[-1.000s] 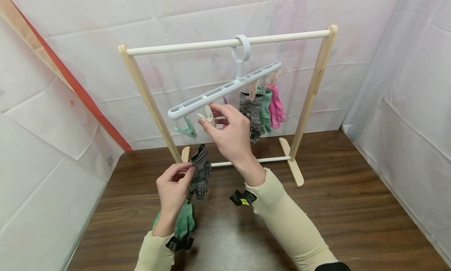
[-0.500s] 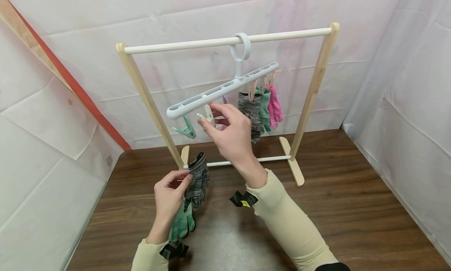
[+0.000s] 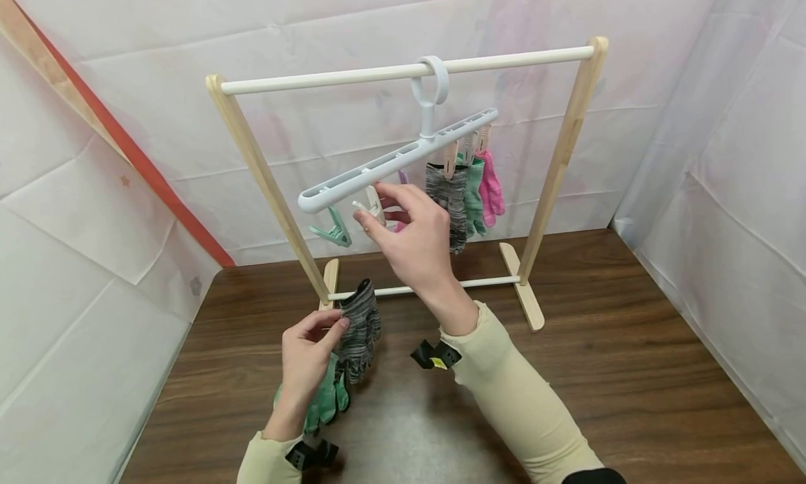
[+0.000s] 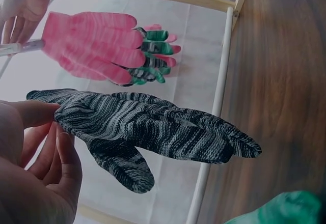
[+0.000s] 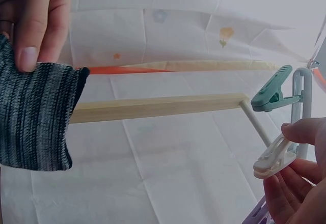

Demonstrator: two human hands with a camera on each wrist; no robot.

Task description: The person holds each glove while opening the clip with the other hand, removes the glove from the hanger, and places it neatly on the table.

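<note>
In the head view the right hand covers most of the white clip and nearly all of a pink thing at its 4 o'clock; what that thing is cannot be told. The left hand hides the upper part of the green glove. In the right wrist view the grey striped glove is cut off at 9 o'clock, and the right hand's fingers at 3 o'clock.

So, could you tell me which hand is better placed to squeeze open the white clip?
The right hand: its fingers already pinch the white clip under the hanger, while the left hand holds the grey striped glove.
</note>
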